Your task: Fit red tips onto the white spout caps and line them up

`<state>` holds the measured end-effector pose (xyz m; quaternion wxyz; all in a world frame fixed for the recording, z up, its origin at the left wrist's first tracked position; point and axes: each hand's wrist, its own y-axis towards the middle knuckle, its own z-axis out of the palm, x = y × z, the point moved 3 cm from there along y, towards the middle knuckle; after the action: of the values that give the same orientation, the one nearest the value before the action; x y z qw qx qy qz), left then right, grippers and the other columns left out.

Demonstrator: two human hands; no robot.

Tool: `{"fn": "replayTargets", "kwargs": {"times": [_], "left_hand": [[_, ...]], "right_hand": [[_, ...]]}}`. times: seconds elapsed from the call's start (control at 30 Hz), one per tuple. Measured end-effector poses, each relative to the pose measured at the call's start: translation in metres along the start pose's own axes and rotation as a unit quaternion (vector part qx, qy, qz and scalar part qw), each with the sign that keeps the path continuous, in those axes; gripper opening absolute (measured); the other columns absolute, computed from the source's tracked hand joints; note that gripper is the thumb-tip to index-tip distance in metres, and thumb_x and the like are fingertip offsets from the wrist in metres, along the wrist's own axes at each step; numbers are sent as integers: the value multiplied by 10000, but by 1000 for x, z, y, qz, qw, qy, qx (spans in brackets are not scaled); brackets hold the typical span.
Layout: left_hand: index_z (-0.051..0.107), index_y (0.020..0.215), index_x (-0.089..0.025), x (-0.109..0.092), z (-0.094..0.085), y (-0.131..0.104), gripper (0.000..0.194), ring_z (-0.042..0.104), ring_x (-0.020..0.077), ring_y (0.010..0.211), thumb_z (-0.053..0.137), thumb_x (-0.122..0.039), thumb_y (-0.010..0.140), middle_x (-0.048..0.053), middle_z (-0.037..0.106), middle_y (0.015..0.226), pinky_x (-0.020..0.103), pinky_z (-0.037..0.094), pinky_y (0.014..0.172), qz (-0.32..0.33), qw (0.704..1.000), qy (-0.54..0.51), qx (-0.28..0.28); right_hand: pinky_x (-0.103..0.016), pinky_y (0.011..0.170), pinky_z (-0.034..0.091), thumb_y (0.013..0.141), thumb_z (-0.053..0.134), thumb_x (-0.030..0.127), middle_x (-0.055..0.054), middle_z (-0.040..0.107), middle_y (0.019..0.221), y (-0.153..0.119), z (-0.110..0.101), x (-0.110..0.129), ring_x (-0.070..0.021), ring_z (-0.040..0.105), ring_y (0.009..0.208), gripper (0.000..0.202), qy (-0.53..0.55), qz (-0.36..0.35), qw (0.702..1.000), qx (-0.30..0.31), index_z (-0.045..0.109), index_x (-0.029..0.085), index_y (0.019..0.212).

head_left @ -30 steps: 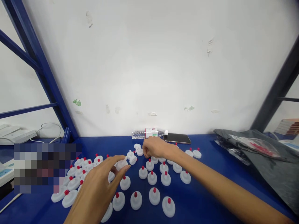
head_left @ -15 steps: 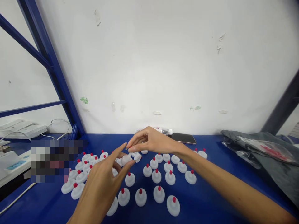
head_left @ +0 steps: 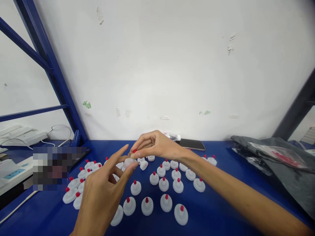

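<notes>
Between the thumb and fingers of my left hand is a translucent white round cap, held above the table. My right hand reaches across from the right and pinches a small red tip at the top of that cap. Whether the red tip is seated on the cap cannot be made out. Around and below both hands stand several white caps with red tips, such as one upright cap in front. A few white caps without a visible tip lie just behind my fingers.
Against the wall lie a clear bottle and a dark phone. Grey plastic bags with red pieces cover the table's right side. At left are a power strip, cables and a blue metal frame.
Both hands have moved slightly left together with the white cap. The red tip under my right fingers now shows more clearly. The whole view has shifted a little.
</notes>
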<state>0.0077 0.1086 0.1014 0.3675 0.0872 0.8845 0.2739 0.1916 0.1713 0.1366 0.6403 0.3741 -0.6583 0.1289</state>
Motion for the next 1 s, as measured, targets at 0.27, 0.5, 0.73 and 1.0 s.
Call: {"fn": "replayTargets", "kwargs": {"times": [0.27, 0.5, 0.73, 1.0], "left_hand": [[596, 1399, -340, -6, -3, -3, 626, 620, 152, 447, 598, -682, 875, -10, 772, 872, 283, 524, 427, -14, 1000, -14, -12], [601, 1356, -312, -15, -6, -4, 500, 730, 204, 694, 563, -581, 935, 44, 737, 1065, 261, 542, 435, -20, 999, -29, -9], [617, 1313, -336, -19, -6, -4, 432, 732, 201, 808, 543, -554, 947, 43, 607, 1249, 256, 534, 437, -7, 1000, -8, -27], [622, 1328, -296, -17, -3, -3, 445, 685, 148, 669, 511, -523, 963, 72, 592, 1269, 262, 548, 456, 9, 1000, 8, -8]], "right_hand": [[-329, 847, 584, 834, 809, 323, -50, 784, 964, -2, -9, 8, -188, 741, 915, 203, -100, -33, 994, -20, 765, 187, 978], [-308, 790, 548, 866, 732, 140, -64, 791, 885, -9, -75, -40, -207, 743, 865, 39, -469, 57, 873, -123, 759, 169, 862], [-263, 702, 512, 807, 796, 161, -42, 788, 808, -15, -93, -68, -193, 738, 790, 45, -508, 134, 848, -69, 757, 172, 825], [-302, 706, 448, 963, 658, 376, -62, 779, 935, -9, -66, -52, -207, 696, 843, 208, -566, 104, 814, -77, 755, 203, 1026]]}}
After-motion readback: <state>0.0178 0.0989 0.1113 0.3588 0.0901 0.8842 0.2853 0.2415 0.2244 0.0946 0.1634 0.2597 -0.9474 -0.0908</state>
